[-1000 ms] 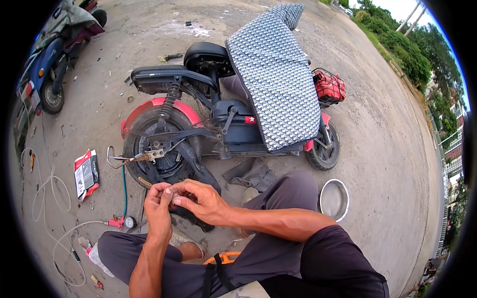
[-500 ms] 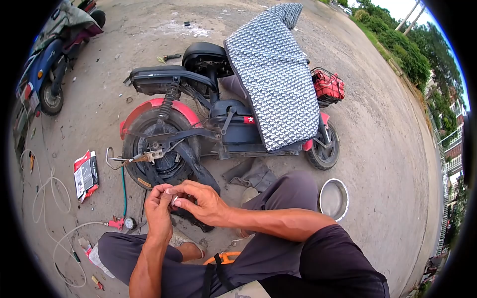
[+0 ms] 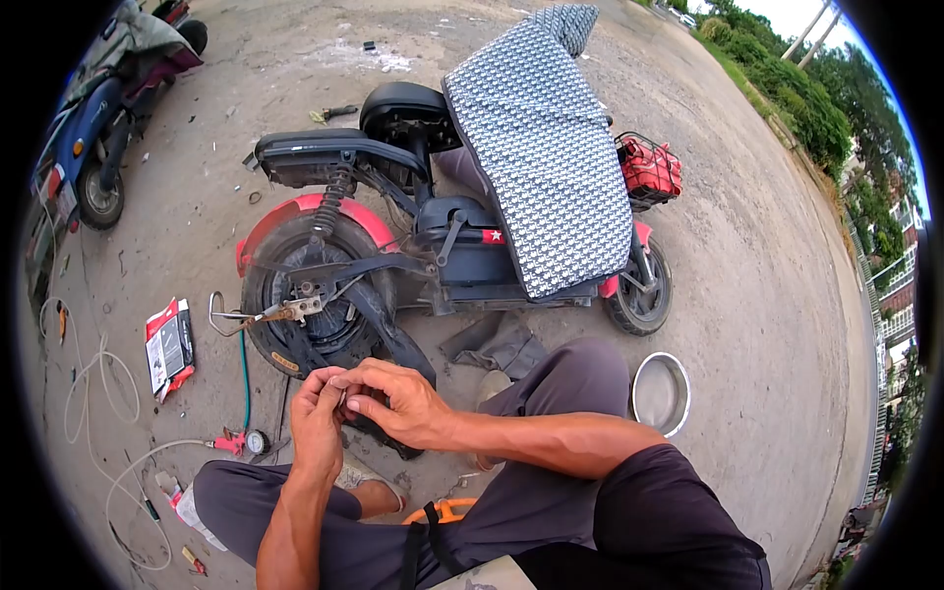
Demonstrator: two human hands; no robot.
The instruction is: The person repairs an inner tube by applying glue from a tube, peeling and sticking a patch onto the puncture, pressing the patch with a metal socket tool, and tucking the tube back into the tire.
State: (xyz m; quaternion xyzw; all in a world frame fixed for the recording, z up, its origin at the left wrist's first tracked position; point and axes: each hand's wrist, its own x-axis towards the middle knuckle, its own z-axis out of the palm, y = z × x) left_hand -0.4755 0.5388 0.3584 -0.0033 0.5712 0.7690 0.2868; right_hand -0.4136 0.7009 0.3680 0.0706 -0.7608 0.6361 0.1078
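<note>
My left hand [image 3: 317,408] and my right hand [image 3: 398,401] meet fingertip to fingertip below the scooter's rear wheel. Both are closed in a pinch around something small and pale, mostly hidden by the fingers. Just beyond them, the black and red scooter [image 3: 472,258] lies on its side, with a patterned cover [image 3: 551,187] over its front. A black inner tube or tyre piece [image 3: 388,329] hangs out of the rear wheel [image 3: 320,295], reaching down behind my hands.
A metal bowl [image 3: 662,395] sits right of my knee. To the left lie a red and white packet [image 3: 171,349], an air gauge [image 3: 256,442] and a pale hose [image 3: 93,433]. A grey cloth [image 3: 492,342] lies under the scooter. Another scooter [image 3: 93,138] stands upper left.
My hands stay together in nearly the same spot, with small finger movements. The pale thing between them showed more clearly half a second ago and is now mostly covered.
</note>
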